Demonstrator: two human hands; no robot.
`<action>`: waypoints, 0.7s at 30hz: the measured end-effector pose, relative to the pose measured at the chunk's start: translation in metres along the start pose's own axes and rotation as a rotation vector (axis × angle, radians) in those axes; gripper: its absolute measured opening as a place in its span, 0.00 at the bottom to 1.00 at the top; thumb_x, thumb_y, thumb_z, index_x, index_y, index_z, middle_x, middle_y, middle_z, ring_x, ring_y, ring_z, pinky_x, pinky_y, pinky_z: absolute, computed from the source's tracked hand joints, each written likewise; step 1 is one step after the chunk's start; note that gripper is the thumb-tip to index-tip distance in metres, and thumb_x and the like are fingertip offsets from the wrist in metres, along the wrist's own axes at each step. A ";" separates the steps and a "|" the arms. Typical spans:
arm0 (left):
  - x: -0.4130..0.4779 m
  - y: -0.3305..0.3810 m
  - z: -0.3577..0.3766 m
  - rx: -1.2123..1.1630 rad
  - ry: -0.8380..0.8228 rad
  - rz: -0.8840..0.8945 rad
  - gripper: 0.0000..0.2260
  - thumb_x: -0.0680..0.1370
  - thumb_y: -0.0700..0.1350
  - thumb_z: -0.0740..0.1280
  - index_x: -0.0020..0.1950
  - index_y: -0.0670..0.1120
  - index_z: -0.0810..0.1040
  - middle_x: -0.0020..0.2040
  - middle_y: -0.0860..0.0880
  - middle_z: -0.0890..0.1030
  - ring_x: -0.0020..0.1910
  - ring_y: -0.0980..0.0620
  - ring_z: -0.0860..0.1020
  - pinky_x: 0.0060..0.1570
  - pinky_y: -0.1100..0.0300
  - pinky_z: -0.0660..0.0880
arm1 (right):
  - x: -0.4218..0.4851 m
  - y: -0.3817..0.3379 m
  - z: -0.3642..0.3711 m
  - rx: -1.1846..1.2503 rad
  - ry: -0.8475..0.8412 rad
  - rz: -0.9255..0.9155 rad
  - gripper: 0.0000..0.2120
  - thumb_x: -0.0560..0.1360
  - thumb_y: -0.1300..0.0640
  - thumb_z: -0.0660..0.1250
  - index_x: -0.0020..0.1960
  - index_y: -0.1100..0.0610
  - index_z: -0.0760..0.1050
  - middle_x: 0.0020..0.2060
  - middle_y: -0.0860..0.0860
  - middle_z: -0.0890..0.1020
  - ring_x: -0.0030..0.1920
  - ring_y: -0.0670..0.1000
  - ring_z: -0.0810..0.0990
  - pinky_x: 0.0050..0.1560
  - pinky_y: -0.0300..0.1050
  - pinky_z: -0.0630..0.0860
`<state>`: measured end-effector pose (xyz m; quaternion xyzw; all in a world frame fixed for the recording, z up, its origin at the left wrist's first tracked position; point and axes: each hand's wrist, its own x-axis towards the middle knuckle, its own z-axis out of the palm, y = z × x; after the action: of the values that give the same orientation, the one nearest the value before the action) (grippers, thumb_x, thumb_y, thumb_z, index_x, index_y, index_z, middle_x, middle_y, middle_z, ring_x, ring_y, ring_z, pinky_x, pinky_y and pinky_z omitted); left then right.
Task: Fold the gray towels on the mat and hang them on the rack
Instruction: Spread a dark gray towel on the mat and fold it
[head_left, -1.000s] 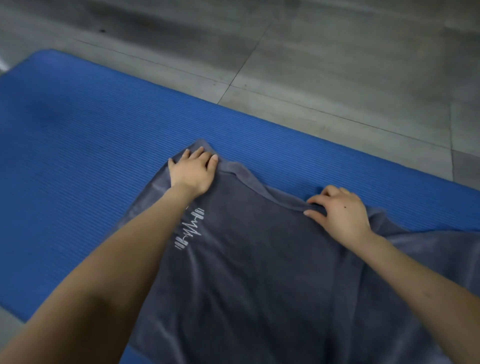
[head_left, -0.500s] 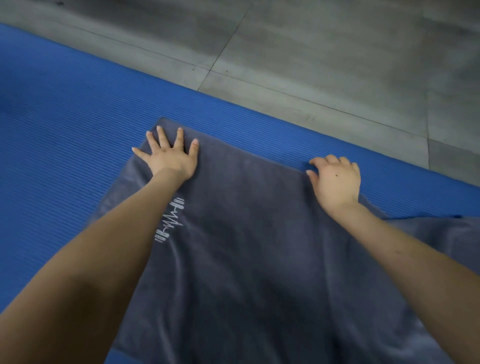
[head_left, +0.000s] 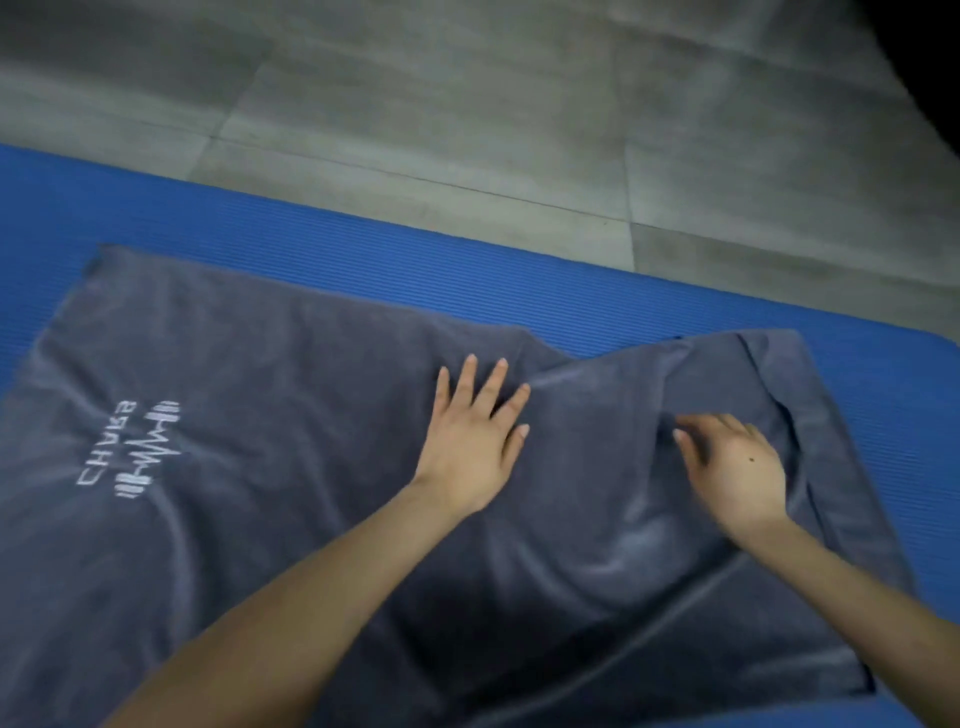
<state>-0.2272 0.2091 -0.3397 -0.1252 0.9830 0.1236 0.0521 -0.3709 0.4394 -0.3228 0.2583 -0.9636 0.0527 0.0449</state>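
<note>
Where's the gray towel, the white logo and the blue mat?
gray towel (head_left: 291, 374): head view, flat left part.
white logo (head_left: 149, 450): head view, on the zigzag.
blue mat (head_left: 363, 254): head view, bare far strip.

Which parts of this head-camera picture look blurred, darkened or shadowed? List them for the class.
Head view: the right hand is smeared by motion, its fingers worst. Head view: the left hand, flat on the gray towel, is sharper. Head view: the top right corner goes black beyond the floor. Head view: the light is dim and soft, with no glare, and a soft shadow darkens the towel's near part.
</note>
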 end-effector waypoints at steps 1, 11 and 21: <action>0.003 0.013 0.000 0.012 -0.025 0.030 0.25 0.81 0.56 0.41 0.77 0.53 0.53 0.78 0.48 0.48 0.76 0.41 0.43 0.73 0.42 0.39 | -0.003 0.017 -0.004 -0.007 0.005 0.055 0.07 0.73 0.60 0.68 0.50 0.61 0.80 0.43 0.61 0.82 0.43 0.65 0.79 0.45 0.55 0.75; 0.043 0.111 0.003 0.130 -0.125 0.203 0.23 0.82 0.55 0.45 0.77 0.54 0.51 0.78 0.49 0.47 0.76 0.42 0.42 0.74 0.44 0.40 | -0.070 0.171 -0.037 -0.010 -0.148 0.629 0.17 0.76 0.52 0.64 0.61 0.60 0.74 0.56 0.64 0.76 0.56 0.67 0.73 0.52 0.57 0.71; 0.049 0.174 0.021 0.257 -0.310 0.287 0.22 0.82 0.56 0.47 0.76 0.56 0.52 0.78 0.49 0.47 0.76 0.40 0.42 0.74 0.46 0.45 | -0.145 0.229 -0.033 0.162 -0.360 0.758 0.15 0.74 0.50 0.67 0.55 0.58 0.75 0.51 0.59 0.79 0.53 0.61 0.77 0.44 0.48 0.70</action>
<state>-0.3183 0.3660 -0.3261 0.0437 0.9786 0.0215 0.1999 -0.3593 0.7120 -0.3240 -0.1064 -0.9755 0.0951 -0.1672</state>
